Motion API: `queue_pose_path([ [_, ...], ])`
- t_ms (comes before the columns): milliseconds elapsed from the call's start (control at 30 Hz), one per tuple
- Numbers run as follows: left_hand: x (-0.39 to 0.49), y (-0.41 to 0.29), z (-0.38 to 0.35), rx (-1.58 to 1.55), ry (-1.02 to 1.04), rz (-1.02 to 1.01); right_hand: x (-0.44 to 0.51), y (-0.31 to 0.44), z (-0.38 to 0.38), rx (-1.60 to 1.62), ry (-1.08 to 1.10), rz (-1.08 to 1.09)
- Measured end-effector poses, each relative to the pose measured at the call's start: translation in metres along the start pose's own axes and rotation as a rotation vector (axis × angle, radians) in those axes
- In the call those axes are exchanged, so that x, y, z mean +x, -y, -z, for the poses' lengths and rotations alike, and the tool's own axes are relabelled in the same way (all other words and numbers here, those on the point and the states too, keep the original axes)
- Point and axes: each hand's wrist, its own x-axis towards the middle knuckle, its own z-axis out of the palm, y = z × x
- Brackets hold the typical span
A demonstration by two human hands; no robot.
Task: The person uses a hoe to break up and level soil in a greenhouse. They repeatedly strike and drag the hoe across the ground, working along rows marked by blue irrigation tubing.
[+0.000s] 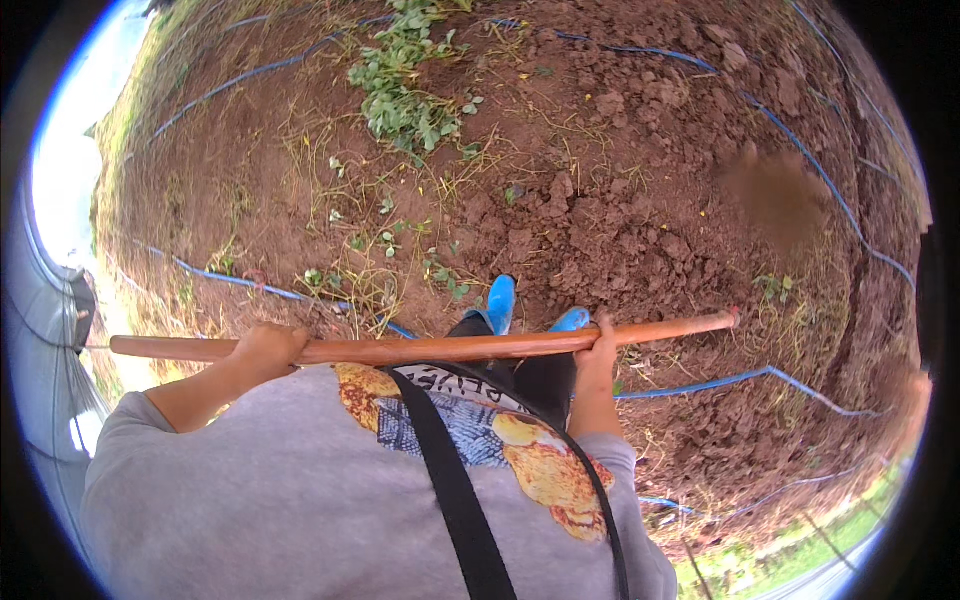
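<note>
A long, smooth, orange-brown wooden pole (435, 347) lies across the front of my body at about waist height. My left hand (268, 351) is wrapped over it, nearer its thick left end. Farther along, my right hand (598, 346) grips the same pole, thumb up over it. The right end of the pole is paler, with a reddish tip; no tool head can be made out there. Below the pole, my blue boots (501, 304) stand on reddish-brown soil (600, 232) broken into clods.
Blue drip hoses (694, 390) run over the ground on both sides and ahead. Leafy green plants (409, 97) lie in a heap ahead, with loose stems scattered about. Grey sheeting (45, 375) hangs at the far left. A blurred brown patch covers some soil at right.
</note>
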Motion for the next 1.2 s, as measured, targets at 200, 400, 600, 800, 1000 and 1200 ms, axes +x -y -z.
queue_pose_path([
  [200, -0.033, 0.055, -0.057, -0.123, 0.434, 0.388, 0.003, -0.05, 0.025, -0.106, -0.075, -0.149],
  [400, -0.036, 0.045, -0.11, -0.279, 0.275, 0.514, -0.046, -0.029, 0.051, -0.546, 0.243, -0.102],
  [600, 0.117, -0.045, -0.161, -0.307, 0.169, 0.14, -0.081, 0.161, 0.049, -0.233, 0.063, 0.191],
  [800, 0.278, -0.208, -0.097, -0.569, -0.144, -0.351, -0.228, 0.355, 0.048, -0.292, -0.067, 1.053],
  [1000, 0.313, -0.368, 0.078, -0.762, -0.147, -0.812, -0.322, 0.432, 0.032, -0.246, -0.407, 1.652],
  [1200, 0.312, -0.444, 0.108, -0.797, -0.138, -0.94, -0.31, 0.483, 0.065, -0.539, -0.478, 1.841],
])
